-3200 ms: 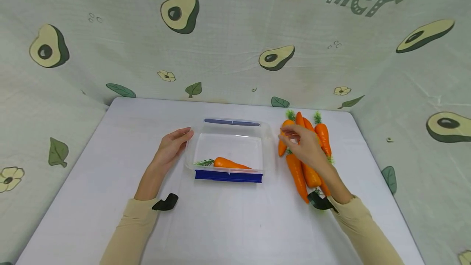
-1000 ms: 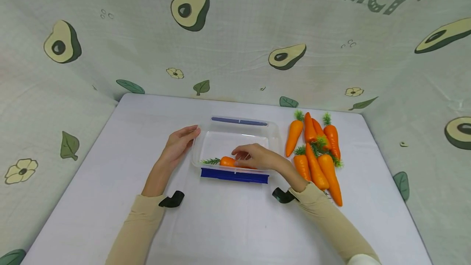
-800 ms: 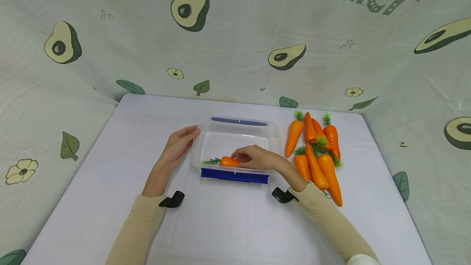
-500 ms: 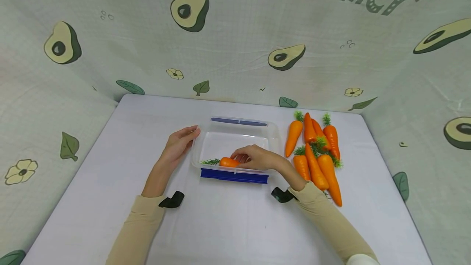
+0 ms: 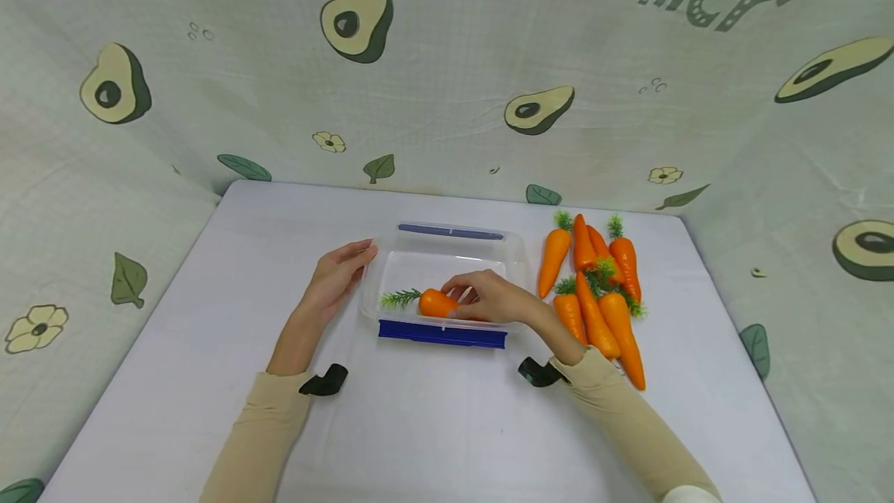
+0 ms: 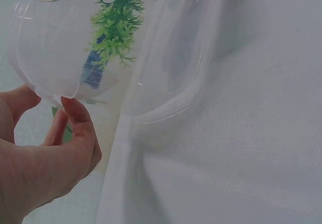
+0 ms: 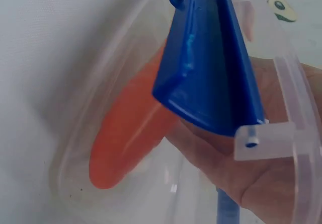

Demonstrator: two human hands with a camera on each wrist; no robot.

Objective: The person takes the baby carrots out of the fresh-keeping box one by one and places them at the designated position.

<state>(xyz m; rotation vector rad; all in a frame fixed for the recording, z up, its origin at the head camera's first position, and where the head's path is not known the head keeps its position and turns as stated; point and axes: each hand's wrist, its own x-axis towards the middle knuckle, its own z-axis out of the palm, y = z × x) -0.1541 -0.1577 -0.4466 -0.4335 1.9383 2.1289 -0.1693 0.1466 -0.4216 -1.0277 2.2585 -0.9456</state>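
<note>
A clear plastic food container (image 5: 419, 262) with blue clip flaps stands on the white table. My left hand (image 5: 337, 276) pinches its left rim; in the left wrist view the thumb and fingertips meet at that rim. My right hand (image 5: 489, 296) reaches inside over the front right part and grips an orange carrot (image 5: 436, 303) along the front wall. The carrot's green leafy top (image 5: 400, 299) points left. In the right wrist view the carrot's tapered end (image 7: 121, 143) shows through the clear wall, behind the blue front flap (image 7: 206, 63). My right fingertips are partly hidden behind the carrot.
Several more carrots lie in a loose pile to the right of the container, among them one at the pile's left (image 5: 554, 262) and one at its front (image 5: 624, 336). A cloth printed with avocados (image 5: 447, 37) hangs behind and beside the table (image 5: 419, 425).
My right hand has moved from the carrot pile leftward into the container and taken hold of the carrot there. The carrot now sits slightly higher, off the front wall. My left hand stays on the rim.
</note>
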